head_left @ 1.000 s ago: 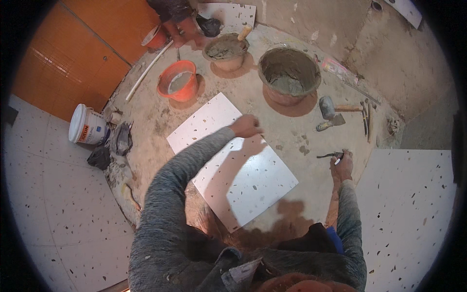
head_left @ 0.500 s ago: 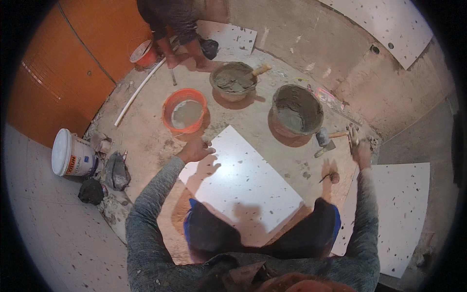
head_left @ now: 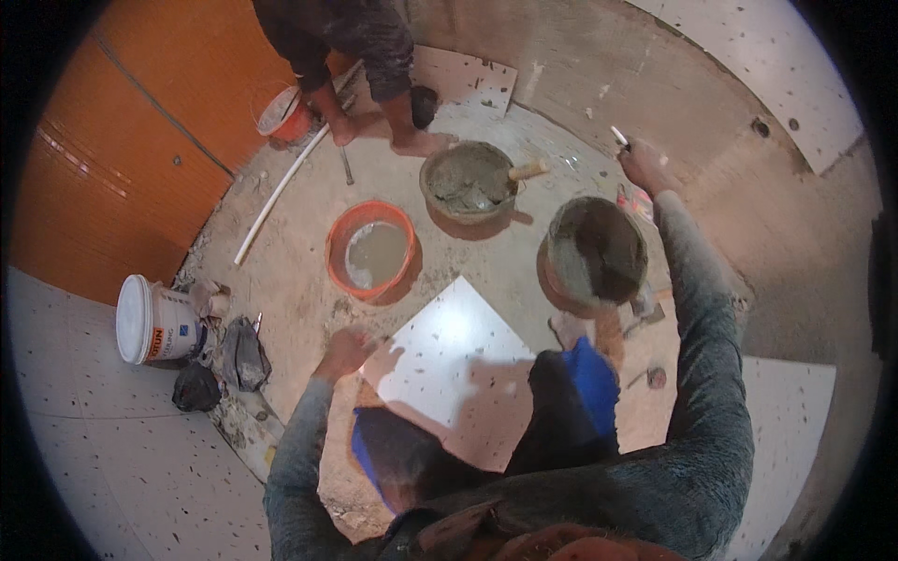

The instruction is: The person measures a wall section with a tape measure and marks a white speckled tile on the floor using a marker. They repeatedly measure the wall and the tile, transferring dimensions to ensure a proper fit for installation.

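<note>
A white speckled tile [head_left: 449, 348] lies on the floor before me, one corner pointing away. Beside its left corner is my left hand [head_left: 348, 352], slightly blurred, its fingers loosely apart and holding nothing. My right arm reaches far right, past the grey-coated mortar bucket [head_left: 599, 280]. Closed at its end, my right hand [head_left: 647, 168] grips a short white rod [head_left: 619, 136]; what the rod belongs to is hidden. Just below this hand lies a pink-and-white packet [head_left: 640, 202]. Near the bucket's foot, a trowel [head_left: 645, 320] is partly covered by my sleeve.
A mortar basin [head_left: 470, 208] with a wooden-handled tool stands ahead, beside an orange bucket [head_left: 369, 251] of cloudy water. A co-worker's bare feet [head_left: 421, 142] are behind them. At left are a white pipe [head_left: 281, 201], a white paint pail [head_left: 159, 321] and black bags [head_left: 245, 355].
My right hand has gone from the tools at right up to the far wall and now holds a white rod. My right leg has shifted inward; the co-worker stands more upright.
</note>
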A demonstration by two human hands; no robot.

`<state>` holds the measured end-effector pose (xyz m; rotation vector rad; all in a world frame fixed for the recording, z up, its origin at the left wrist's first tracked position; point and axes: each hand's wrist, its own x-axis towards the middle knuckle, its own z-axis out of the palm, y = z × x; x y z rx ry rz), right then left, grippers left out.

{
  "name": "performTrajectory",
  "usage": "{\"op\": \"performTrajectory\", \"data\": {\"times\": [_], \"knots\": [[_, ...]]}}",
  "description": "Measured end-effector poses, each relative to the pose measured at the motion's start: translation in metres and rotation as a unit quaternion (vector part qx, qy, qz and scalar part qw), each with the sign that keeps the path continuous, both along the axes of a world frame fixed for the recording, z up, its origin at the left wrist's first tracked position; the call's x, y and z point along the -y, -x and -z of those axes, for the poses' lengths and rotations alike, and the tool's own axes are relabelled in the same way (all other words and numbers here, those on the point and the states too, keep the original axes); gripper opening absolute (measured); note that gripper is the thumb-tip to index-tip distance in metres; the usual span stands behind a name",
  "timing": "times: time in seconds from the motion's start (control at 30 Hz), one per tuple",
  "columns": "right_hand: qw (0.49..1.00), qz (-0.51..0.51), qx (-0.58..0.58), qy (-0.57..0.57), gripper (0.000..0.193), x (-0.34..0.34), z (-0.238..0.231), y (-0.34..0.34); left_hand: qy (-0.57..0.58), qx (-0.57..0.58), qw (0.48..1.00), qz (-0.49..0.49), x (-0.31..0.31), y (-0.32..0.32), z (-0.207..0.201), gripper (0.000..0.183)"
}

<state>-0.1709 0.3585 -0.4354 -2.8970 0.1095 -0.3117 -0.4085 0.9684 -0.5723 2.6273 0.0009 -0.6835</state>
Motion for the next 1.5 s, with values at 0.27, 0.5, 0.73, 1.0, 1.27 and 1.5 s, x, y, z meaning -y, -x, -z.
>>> {"op": "performTrajectory", "data": {"times": [0.27, 0.5, 0.73, 1.0, 1.27, 1.5], "knots": [[0.985, 0.037, -0.013, -0.168, 0.048, -0.005, 0.153, -0.295, -0.03, 0.084, 0.959, -0.269, -0.045, 0.051, 0.019, 0.037], [0.95, 0.048, 0.036, -0.306, 0.052, -0.031, 0.254, -0.482, -0.196, 0.084, 0.93, -0.3, -0.028, 0.117, 0.035, 0.027], [0.909, -0.083, -0.025, -0.408, 0.045, -0.104, 0.297, -0.539, -0.374, -0.029, 0.886, -0.272, 0.032, 0.26, -0.01, 0.019], [0.91, -0.034, 0.049, -0.411, 0.05, -0.087, 0.282, -0.532, -0.279, 0.019, 0.83, -0.483, 0.08, 0.188, -0.012, 0.025], [0.867, 0.017, 0.197, -0.458, 0.05, -0.117, 0.186, -0.504, -0.361, 0.173, 0.869, -0.291, 0.042, 0.169, 0.016, 0.015], [0.897, -0.078, 0.291, -0.324, 0.048, -0.124, 0.011, -0.402, -0.193, 0.227, 0.834, -0.464, 0.064, 0.125, 0.001, 0.013]]}}
